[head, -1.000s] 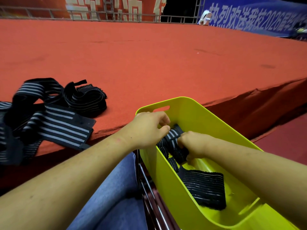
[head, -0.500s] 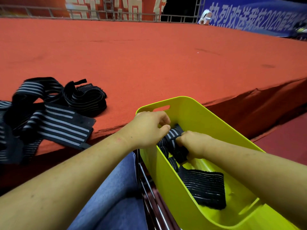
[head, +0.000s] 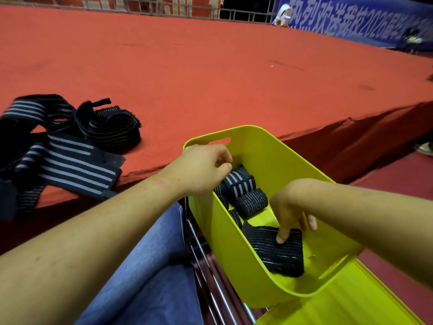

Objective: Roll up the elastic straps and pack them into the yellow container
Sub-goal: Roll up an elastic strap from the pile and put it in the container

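Note:
The yellow container (head: 262,146) stands in front of me, below the edge of a red carpeted stage. Rolled black elastic straps with grey stripes (head: 243,191) lie at its far end, and a flatter rolled strap (head: 274,252) lies at its near end. My left hand (head: 201,170) hovers over the far rolls with fingers curled and thumb near the striped roll; I cannot see it holding anything. My right hand (head: 290,212) reaches down inside, one straight finger pressing on the flat strap. Loose unrolled straps (head: 68,141) lie piled on the stage at the left.
The red stage (head: 210,73) stretches far ahead, its edge dropping just beyond the container. A metal rack (head: 210,277) sits under the container beside my jeans-clad leg (head: 145,266). Railings and banners line the back. A shoe (head: 425,148) shows at far right.
My right hand has let go of the roll at the far end and moved nearer, down onto the flat strap. My left hand stays over the far rolls.

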The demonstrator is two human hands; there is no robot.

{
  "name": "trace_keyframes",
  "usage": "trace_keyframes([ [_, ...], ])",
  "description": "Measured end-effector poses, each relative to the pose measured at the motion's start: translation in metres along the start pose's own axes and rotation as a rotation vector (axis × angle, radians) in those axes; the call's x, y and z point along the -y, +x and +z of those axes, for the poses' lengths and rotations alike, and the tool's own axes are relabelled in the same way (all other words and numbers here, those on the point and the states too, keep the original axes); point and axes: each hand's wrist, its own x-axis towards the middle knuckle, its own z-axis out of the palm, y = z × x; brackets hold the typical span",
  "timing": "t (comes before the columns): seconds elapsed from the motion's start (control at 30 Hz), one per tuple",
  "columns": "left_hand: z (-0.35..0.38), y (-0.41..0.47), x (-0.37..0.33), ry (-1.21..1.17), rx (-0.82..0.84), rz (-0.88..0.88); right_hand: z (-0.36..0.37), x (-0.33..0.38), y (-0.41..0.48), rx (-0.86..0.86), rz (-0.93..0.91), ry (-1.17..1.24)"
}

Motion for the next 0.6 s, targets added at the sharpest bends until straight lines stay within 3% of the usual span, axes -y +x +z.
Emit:
trace_keyframes([
  [0.3, 0.001, 0.001, 0.0, 0.003, -0.03, 0.017, 0.027, 0.003, 0.01, -0.039, -0.061, 0.069],
  [0.6, 0.002, -0.002, 0.004, -0.059, -0.047, 0.053, -0.019, -0.047, -0.049, 0.066, -0.424, 0.602],
])
